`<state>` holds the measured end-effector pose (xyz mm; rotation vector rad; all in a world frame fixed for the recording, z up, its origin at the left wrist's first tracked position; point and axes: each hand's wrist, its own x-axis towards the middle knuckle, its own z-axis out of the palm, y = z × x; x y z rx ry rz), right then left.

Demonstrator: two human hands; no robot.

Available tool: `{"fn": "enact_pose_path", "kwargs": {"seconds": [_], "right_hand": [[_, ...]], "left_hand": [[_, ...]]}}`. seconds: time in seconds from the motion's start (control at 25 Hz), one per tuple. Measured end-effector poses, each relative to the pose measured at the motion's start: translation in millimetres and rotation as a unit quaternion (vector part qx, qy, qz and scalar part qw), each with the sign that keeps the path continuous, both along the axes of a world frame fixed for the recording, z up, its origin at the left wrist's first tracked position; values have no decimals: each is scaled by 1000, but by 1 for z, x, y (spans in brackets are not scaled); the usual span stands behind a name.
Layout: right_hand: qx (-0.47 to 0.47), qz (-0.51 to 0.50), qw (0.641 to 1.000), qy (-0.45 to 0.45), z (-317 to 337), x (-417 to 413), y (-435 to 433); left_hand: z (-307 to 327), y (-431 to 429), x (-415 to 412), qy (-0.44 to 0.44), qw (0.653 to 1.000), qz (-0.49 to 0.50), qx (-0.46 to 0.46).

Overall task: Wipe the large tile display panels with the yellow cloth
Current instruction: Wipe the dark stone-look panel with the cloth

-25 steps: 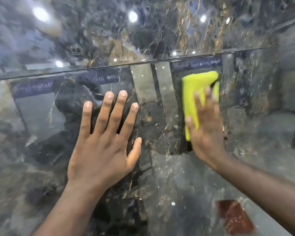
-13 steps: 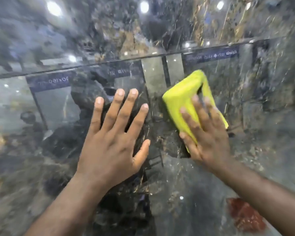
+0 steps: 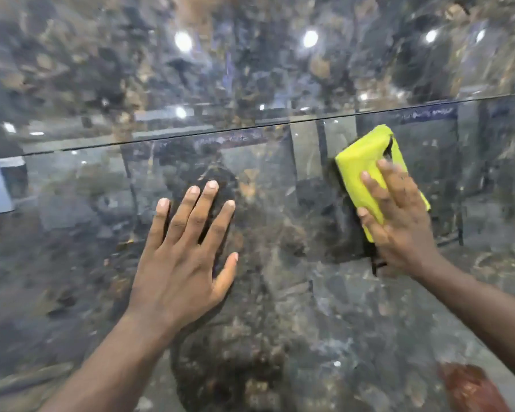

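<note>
Two tile panels (image 3: 309, 307) meet at a seam (image 3: 220, 133); below it our left grip (image 3: 182, 263) rests flat, holding nothing, while our right grip (image 3: 399, 221), equally flat, presses the yellow cloth (image 3: 360, 165) just under that edge.

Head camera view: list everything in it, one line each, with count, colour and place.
upper tile panel: one, glossy dark grey-blue marble with brown veins, top of view
lower tile panel: one, same dark marble, below the seam
seam: one, thin dark line, slanting across between the panels
light reflections: several, white, mostly in the upper panel
yellow cloth: one, folded, on the lower panel just under the seam, right side
reddish-brown patch: one, bottom right corner; blurred, cannot tell what it is
left hand: one, flat on the lower panel, fingers spread
right hand: one, fingers pressing the cloth to the panel
</note>
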<state>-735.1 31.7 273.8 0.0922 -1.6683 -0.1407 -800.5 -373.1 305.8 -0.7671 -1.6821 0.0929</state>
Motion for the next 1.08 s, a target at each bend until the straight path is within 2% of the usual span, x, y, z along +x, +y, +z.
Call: {"fn": "enact_pose_path", "kwargs": {"seconds": [0.04, 0.12, 0.16, 0.2, 0.28, 0.32, 0.36, 0.4, 0.44, 0.52, 0.56, 0.6, 0.68, 0.76, 0.8, 0.84, 0.92, 0.96, 1.0, 1.08], "right_hand": [[-71, 5, 997, 25, 3, -1, -6], [-300, 25, 951, 72, 10, -9, -39], [-341, 12, 937, 74, 10, -14, -60], [-300, -9, 952, 58, 6, -17, -78], [-46, -12, 998, -33, -8, -11, -87], [56, -18, 996, -62, -9, -2, -79], [86, -17, 994, -68, -5, 4, -68], [40, -12, 998, -56, 1, 5, -59], [-77, 3, 997, -24, 10, 1, -55], [-334, 42, 939, 66, 25, -13, -78], [-373, 32, 923, 87, 26, -20, -101], [-331, 12, 940, 84, 17, -25, -122], [-91, 1, 996, 18, -24, -31, -140], [122, 9, 992, -43, -53, -22, -133], [174, 6, 983, -61, -55, -17, -120], [185, -1, 981, -64, -50, -15, -109], [81, -7, 996, -26, -27, -15, -90], [-28, 6, 999, 20, -14, -17, -86], [-149, 23, 986, 72, -2, -19, -93], [-348, 39, 926, 141, 11, -30, -138]], "left_hand": [[-3, -18, -7, 2, 1000, -5, 0], [-9, -39, -18, 7, 1000, -15, -13], [-13, -43, -22, 13, 1000, -16, -22], [-16, -42, -24, 19, 999, -15, -27], [-18, -39, -25, 20, 999, -19, -25], [-18, -39, -25, 20, 999, -24, -23], [-18, -39, -26, 22, 999, -25, -21], [-18, -39, -26, 24, 999, -22, -17], [-19, -39, -25, 24, 999, -18, -14], [-21, -37, -25, 22, 1000, -15, -13], [-21, -36, -25, 22, 1000, -15, -12], [-21, -37, -25, 24, 1000, -14, -12], [-21, -37, -26, 31, 999, -7, -15], [-21, -37, -27, 33, 999, -6, -16], [-21, -37, -26, 32, 999, -5, -15], [-21, -37, -25, 29, 999, -3, -13], [-21, -36, -24, 26, 1000, -1, -11], [-21, -37, -24, 25, 1000, 0, -12], [-21, -37, -23, 24, 1000, -2, -12], [-18, -38, -22, 15, 1000, -20, -8]]}}
